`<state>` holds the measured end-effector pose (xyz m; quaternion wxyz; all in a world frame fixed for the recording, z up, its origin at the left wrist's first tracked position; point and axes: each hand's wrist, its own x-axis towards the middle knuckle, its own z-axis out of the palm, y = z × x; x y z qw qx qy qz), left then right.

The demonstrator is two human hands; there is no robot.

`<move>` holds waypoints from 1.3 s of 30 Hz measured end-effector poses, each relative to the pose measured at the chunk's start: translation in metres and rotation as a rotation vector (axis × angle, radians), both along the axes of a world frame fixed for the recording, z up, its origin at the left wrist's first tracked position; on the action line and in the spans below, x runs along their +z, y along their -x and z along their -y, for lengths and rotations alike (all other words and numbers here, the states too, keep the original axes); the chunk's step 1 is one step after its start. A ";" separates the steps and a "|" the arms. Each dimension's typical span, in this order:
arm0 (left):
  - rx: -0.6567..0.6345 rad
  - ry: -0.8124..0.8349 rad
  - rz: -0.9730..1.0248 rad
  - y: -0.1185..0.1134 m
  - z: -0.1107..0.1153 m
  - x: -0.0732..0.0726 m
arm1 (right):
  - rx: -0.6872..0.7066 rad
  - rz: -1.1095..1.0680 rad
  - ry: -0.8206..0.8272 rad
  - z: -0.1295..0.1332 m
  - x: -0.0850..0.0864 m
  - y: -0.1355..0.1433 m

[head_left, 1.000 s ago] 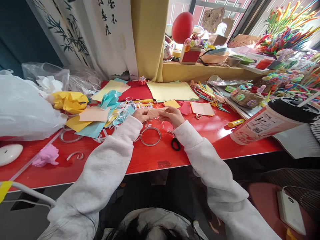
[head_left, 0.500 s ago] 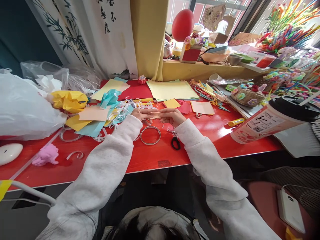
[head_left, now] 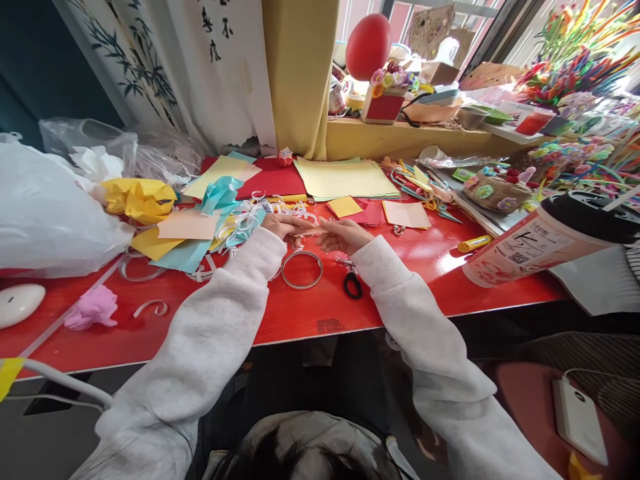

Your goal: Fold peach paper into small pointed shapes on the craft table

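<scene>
red table point(head_left: 300, 320) spans the middle of the frame, under a pale curtain point(head_left: 215, 87) at upper left and a cluttered windowsill point(head_left: 425, 137) at upper right. centrally, left hand point(head_left: 283, 227) and right hand point(head_left: 345, 236) pinch folded peach paper point(head_left: 309, 231).

A craft corner, at a home or a small workshop; which of the two is unclear. Paper sheets point(head_left: 347, 179), scissors point(head_left: 353, 285) and curled paper strips point(head_left: 250, 212) cover the red table point(head_left: 300, 320). At the far right, colorful fuzzy stems point(head_left: 575, 73) and a flower-trimmed basket point(head_left: 500, 190) crowd near the window point(head_left: 405, 20).
</scene>
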<state>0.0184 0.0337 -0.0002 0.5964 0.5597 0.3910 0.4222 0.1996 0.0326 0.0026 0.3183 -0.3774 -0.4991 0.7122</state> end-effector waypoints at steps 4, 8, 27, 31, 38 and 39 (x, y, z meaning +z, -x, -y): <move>0.011 -0.029 -0.042 -0.005 0.003 -0.002 | 0.050 0.014 0.025 -0.005 -0.006 -0.004; 0.007 -0.039 -0.089 -0.008 0.003 -0.003 | 0.014 0.033 0.050 -0.006 -0.009 -0.005; 0.099 -0.197 -0.068 -0.004 -0.010 -0.012 | -0.116 0.008 -0.016 -0.001 0.001 0.000; 0.059 -0.227 -0.126 -0.004 -0.009 -0.012 | 0.029 -0.017 0.063 0.002 0.000 -0.001; 0.057 -0.293 -0.218 -0.005 -0.009 -0.012 | 0.157 -0.027 0.087 0.002 -0.005 -0.002; 0.056 -0.288 -0.222 -0.005 -0.008 -0.012 | 0.171 -0.027 0.080 0.002 -0.006 -0.002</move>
